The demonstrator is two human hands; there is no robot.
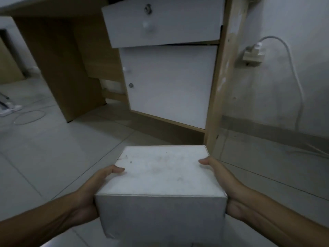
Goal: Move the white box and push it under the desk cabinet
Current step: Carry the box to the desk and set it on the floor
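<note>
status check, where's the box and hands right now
Left hand and right hand clamped on sides of white box. Box in front of desk cabinet, not under it yet. Floor path ahead clear.

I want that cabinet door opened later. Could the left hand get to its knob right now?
Probably not: the left hand and right hand both clamp the white box, though nothing blocks the knob.

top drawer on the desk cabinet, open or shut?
Open, partway. The top drawer front juts out past the cabinet door below and overhangs its top edge. What is inside the drawer is not visible.
</note>
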